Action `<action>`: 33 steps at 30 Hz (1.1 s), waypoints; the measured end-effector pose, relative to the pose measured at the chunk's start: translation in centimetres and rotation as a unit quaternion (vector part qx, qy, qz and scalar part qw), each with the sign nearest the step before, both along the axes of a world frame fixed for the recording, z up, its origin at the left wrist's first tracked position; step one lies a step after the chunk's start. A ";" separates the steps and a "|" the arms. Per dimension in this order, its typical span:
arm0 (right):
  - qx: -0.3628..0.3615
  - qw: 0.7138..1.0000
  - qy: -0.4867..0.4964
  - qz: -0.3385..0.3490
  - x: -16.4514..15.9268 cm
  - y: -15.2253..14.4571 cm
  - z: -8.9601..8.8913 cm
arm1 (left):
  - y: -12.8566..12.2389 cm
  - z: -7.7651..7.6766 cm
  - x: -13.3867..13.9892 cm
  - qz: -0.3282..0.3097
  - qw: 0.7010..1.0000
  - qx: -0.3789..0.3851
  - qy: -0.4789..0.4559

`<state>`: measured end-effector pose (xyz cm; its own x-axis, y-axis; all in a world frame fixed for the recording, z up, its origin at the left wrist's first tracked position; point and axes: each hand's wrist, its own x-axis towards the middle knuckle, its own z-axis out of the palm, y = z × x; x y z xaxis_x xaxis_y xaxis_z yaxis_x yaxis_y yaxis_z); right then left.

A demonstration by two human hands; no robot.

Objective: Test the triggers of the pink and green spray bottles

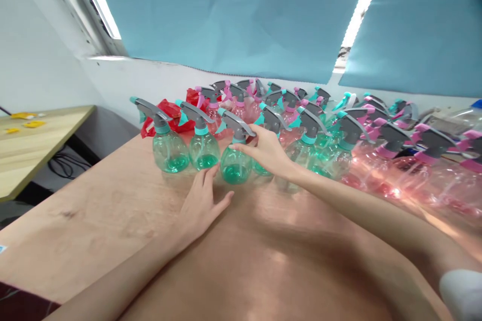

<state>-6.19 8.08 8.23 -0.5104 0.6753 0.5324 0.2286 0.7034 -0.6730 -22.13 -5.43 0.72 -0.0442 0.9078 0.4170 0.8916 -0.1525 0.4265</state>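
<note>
My right hand [268, 149] grips a green spray bottle [236, 164] at its neck, thumb in front and fingers behind the grey sprayer head. The bottle is upright, with green liquid in its lower part. Low in front of it, my left hand [203, 202] has its fingers stretched out and thumb apart, the fingertips close to the bottles; whether they touch one is unclear. Left of the held bottle stand a second green spray bottle [204, 148] and a third green spray bottle [171, 150]. Another green spray bottle [301, 153] stands to the right, partly behind my right wrist.
Pink spray bottles [391, 165] crowd the right side and back of the wooden table [113, 210]. A crumpled red plastic bag [175, 115] lies behind the left bottles. At the left is another table [48, 135] with yellow pieces [33, 124]. Blue sheets [226, 15] cover the window.
</note>
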 end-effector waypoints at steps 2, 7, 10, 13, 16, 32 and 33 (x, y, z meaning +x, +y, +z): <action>0.000 1.000 0.001 -0.011 -0.5 0.5 -0.2 | 0.0 -0.1 0.1 -0.005 1.000 0.007 -0.008; 0.008 0.999 -0.007 -0.043 -1.3 1.3 -0.3 | 0.0 -0.1 0.4 -0.020 0.999 0.012 -0.036; 0.021 0.998 -0.012 -0.063 -1.6 1.6 -0.3 | -0.1 0.0 0.5 -0.027 0.998 0.003 -0.052; 0.030 0.997 -0.012 -0.069 -1.8 1.8 -0.4 | -0.2 0.0 0.6 -0.032 0.997 -0.007 -0.065; 0.041 0.997 -0.011 -0.072 -1.9 1.9 -0.6 | -0.3 -0.1 0.8 -0.035 0.996 -0.014 -0.075; 0.059 0.982 -0.065 -0.170 8.4 -1.6 0.6 | -0.7 -0.2 1.1 -0.046 0.995 -0.040 -0.076; 0.053 0.980 -0.073 -0.176 8.8 -1.5 0.6 | -0.7 -0.3 1.2 -0.046 0.995 -0.041 -0.075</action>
